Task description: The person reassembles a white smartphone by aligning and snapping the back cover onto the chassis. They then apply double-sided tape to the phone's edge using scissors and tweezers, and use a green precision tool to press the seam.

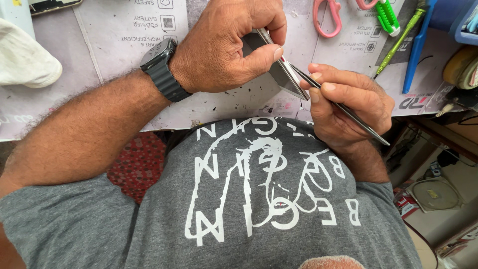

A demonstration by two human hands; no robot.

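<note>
A worktable (124,107) lined with flattened cardboard carries the scene, its near edge at the person's grey shirt (259,209). The left hand (224,47), a black watch (162,69) on its wrist, closes thumb and fingers around a thin slab-like silver device (284,77) held on edge just over that near edge, its long axis running from upper left to lower right. The right hand (348,102) pinches slim metal tweezers (343,107), tips aimed up-left and touching the device's edge. Pink-handled scissors (326,17) and a green screwdriver (398,42) lie toward the far right.
</note>
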